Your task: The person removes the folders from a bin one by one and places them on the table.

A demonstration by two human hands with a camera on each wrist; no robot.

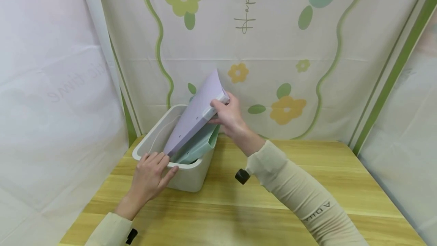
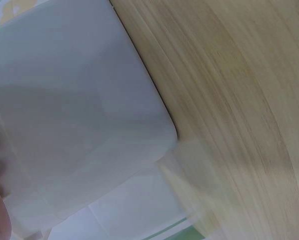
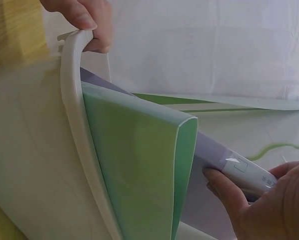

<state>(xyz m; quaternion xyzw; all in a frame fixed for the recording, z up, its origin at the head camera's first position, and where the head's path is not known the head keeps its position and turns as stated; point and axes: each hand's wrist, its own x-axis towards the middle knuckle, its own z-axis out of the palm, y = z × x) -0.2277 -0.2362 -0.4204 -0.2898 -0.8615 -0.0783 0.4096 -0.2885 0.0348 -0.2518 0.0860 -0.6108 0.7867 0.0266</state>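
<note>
A purple ring-hole folder (image 1: 194, 111) stands tilted in a white plastic bin (image 1: 186, 177), its upper end leaning out to the right. My right hand (image 1: 232, 117) pinches its spine near the top, thumb on one face, as the right wrist view also shows. Beside it in the bin is a green folder (image 3: 134, 145), its open-ended spine above the rim. My left hand (image 1: 150, 175) grips the near left rim of the bin, fingers over the edge and thumb outside. In the left wrist view the bin wall (image 2: 84, 100) fills much of the picture.
The bin stands on a wood-grain table (image 1: 273, 208), near its back left. Behind it hangs a white cloth (image 1: 211, 48) printed with flowers, and more cloth (image 1: 51, 86) encloses the left and right sides.
</note>
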